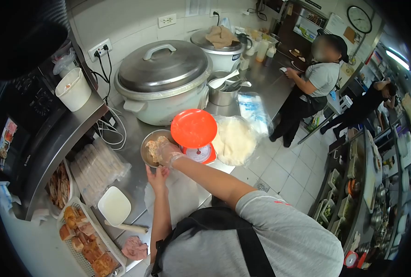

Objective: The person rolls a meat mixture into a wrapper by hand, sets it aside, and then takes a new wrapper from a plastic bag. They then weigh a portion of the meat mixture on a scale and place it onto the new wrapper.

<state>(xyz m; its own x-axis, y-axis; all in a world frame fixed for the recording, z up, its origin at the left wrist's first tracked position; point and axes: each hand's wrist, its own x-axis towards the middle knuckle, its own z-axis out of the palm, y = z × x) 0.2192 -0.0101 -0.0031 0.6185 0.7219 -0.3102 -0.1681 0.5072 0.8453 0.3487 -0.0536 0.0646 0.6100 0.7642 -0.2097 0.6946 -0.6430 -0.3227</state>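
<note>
My left hand (158, 179) grips the near rim of a round metal bowl (145, 157), its fingers closed against the edge. In the bowl is a lumpy orange-and-white food mix (153, 147). My right hand (169, 153), in a clear plastic glove, reaches into the bowl and grasps the mix; its fingertips are partly hidden. Just right of the bowl stands a kitchen scale (200, 153) with a round orange pan (194, 128). Beside it lies pale dough (234, 141) in clear plastic.
A large lidded cooker (164, 74) and a metal pot with utensils (223, 96) stand behind. Wrapped rolls (97, 168), a white square container (114, 206), a rolling stick (129, 227), a pink cloth (134, 248) and a bread basket (78, 205) lie left. Two people are at right.
</note>
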